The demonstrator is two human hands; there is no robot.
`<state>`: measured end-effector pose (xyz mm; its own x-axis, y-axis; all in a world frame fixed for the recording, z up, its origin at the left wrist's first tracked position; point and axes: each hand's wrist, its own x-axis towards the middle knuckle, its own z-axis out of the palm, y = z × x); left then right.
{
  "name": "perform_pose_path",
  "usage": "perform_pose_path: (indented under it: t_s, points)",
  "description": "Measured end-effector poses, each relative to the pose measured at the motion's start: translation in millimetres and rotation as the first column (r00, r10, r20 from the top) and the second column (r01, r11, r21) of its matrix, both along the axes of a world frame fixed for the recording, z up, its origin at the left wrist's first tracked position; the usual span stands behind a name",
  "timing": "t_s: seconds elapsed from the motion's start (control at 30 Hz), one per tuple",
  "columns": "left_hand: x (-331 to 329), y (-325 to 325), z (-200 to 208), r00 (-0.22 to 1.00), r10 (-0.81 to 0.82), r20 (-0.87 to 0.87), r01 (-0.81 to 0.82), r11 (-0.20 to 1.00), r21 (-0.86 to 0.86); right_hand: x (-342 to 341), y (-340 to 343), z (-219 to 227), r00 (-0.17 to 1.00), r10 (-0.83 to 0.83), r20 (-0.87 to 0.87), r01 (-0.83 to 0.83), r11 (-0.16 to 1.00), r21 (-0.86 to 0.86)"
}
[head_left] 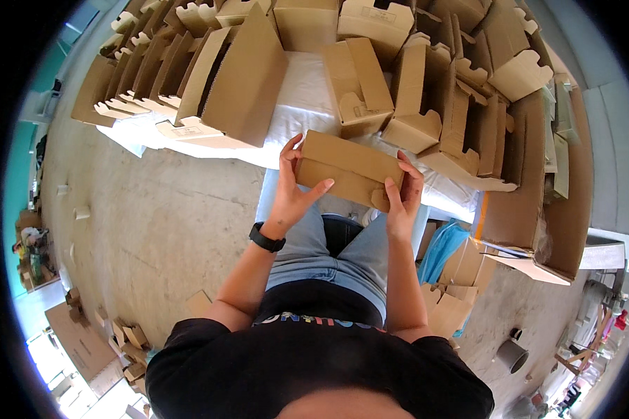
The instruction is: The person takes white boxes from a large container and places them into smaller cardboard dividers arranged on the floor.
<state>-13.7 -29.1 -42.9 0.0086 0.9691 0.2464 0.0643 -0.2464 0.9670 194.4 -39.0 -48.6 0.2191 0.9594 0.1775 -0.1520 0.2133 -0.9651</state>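
Note:
Between my two hands, above my lap, is a small brown cardboard box (349, 167) with its flap folded over and a rounded tab near the right end. My left hand (293, 183) grips the box's left end, the thumb lying along its near face. At the other end my right hand (404, 194) has its thumb beside the tab and its fingers behind the edge. Just beyond, on the white-covered table, lies a closed cardboard box (358, 87). What the held box contains is hidden.
Rows of open cardboard boxes (461, 119) fill the table's right side, with more folded boxes (161, 70) at the left. A large carton (531, 209) stands at the right edge. Blue plastic (442, 250) hangs beside my right forearm. A grey bucket (513, 355) stands on the floor.

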Motion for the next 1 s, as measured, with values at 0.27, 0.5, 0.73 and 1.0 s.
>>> perform_pose_path:
  t_s: [0.27,0.5,0.73,1.0]
  points:
    - [0.7,-2.0,-4.1,1.000,0.020,0.014,-0.020,1.000,0.011,1.7,-1.8,-0.7,0.999,-0.001,0.037,0.001,1.000,0.000]
    - [-0.6,-2.7,-6.6,0.997,0.031,0.072,-0.032,0.999,0.015,2.3,-1.5,-2.2,0.999,0.012,0.040,-0.013,1.000,0.016]
    - [-1.0,-0.1,-15.7,0.969,0.025,0.244,-0.029,0.999,0.014,1.8,-2.5,-1.4,0.998,-0.001,0.063,-0.001,1.000,0.029]
    - [0.1,-1.0,-10.8,0.960,0.025,0.279,-0.025,1.000,-0.005,1.3,-2.4,-0.4,0.995,-0.024,0.096,0.020,0.999,0.040]
